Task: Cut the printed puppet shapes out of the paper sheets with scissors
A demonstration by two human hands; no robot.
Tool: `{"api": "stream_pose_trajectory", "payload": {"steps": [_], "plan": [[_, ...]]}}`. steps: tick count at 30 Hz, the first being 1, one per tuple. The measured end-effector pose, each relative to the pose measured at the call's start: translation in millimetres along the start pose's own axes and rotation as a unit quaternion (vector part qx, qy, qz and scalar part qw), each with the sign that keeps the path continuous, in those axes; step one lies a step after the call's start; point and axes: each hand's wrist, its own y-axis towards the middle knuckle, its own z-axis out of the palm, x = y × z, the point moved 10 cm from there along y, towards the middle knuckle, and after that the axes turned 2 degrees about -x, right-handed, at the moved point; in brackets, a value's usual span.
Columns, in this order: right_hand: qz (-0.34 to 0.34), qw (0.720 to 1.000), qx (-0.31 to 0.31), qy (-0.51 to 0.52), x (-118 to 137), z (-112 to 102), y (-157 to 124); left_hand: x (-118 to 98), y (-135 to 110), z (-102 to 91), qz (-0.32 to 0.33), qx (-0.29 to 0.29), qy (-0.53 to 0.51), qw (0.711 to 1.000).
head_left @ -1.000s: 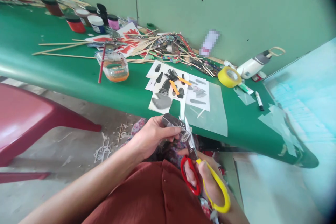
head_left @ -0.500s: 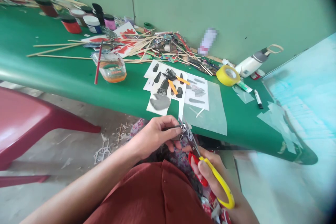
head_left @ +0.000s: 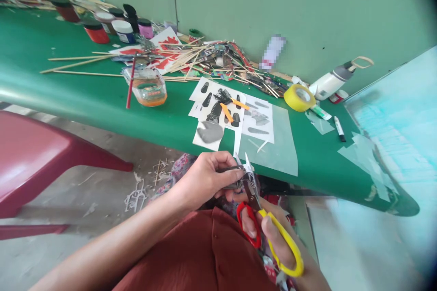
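My left hand (head_left: pixel 205 177) pinches a small black-printed paper cutout (head_left: pixel 232 177) just below the table's front edge, over my lap. My right hand (head_left: pixel 273 236) is closed in the red and yellow handles of a pair of scissors (head_left: pixel 254 200). The blades stand apart around the right end of the cutout, tips pointing up. On the green table (head_left: pixel 85 100) just beyond lie white sheets with black printed shapes (head_left: pixel 235 113) and a clear plastic sheet (head_left: pixel 273 145).
A plastic jar with a red stick (head_left: pixel 146 86) stands left of the sheets. Farther back are paint pots (head_left: pixel 112 22), a heap of bamboo sticks (head_left: pixel 191 59), a roll of yellow tape (head_left: pixel 298 97), a marker (head_left: pixel 339 128) and a white bottle (head_left: pixel 332 82). A red chair (head_left: pixel 37 154) is at left.
The scissors shut half a second ago and the blades are apart again now. My left hand turned the cutout edge-on and holds it a little lower.
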Motion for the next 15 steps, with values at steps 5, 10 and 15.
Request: {"api": "stream_pose_trajectory", "payload": {"steps": [5,10,15], "plan": [[0.003,1.0,-0.005,-0.006,9,2,-1,-1,-3,0.9,-0.006,-0.007,0.004,1.0],[-0.023,0.996,-0.048,-0.075,17,-6,-1,0,-2,-0.5,-0.012,-0.01,0.008,1.0],[-0.024,0.996,-0.036,-0.075,13,-7,2,2,-2,-1.8,-0.017,-0.009,-0.007,1.0]]}}
